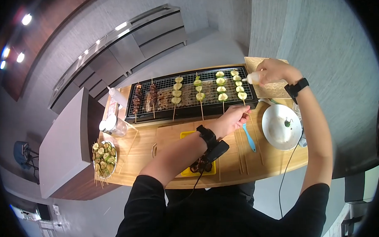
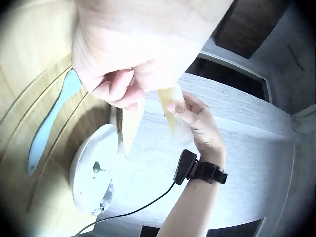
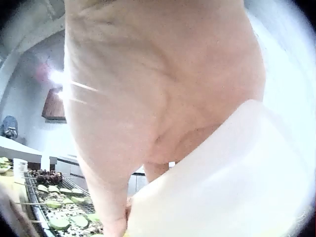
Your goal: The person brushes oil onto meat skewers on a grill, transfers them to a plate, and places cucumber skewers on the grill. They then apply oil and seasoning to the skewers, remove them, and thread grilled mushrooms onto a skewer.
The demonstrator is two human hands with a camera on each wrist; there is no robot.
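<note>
My right hand (image 1: pixel 275 72) grips a squeeze bottle (image 1: pixel 255 77), nozzle toward the rightmost zucchini skewer (image 1: pixel 239 89) on the grill (image 1: pixel 188 106). Close up in the right wrist view, the pale bottle (image 3: pixel 222 182) fills the lower right beneath the hand (image 3: pixel 158 89). At the grill's front edge, my left hand (image 1: pixel 233 119) pinches the stick end of that same skewer. The left wrist view shows my left fingers curled (image 2: pixel 121 91), with the bottle (image 2: pixel 173 113) in my right hand (image 2: pixel 202 126) beyond them.
More zucchini skewers and two dark meat skewers (image 1: pixel 153 94) lie on the grill. A white bowl (image 1: pixel 276 136) and blue brush (image 1: pixel 249 138) are at the right. A yellow tray (image 1: pixel 187 173), jar (image 1: pixel 116 126), another bottle (image 1: pixel 117 96) and a plate of skewers (image 1: pixel 105 159) sit nearer or left.
</note>
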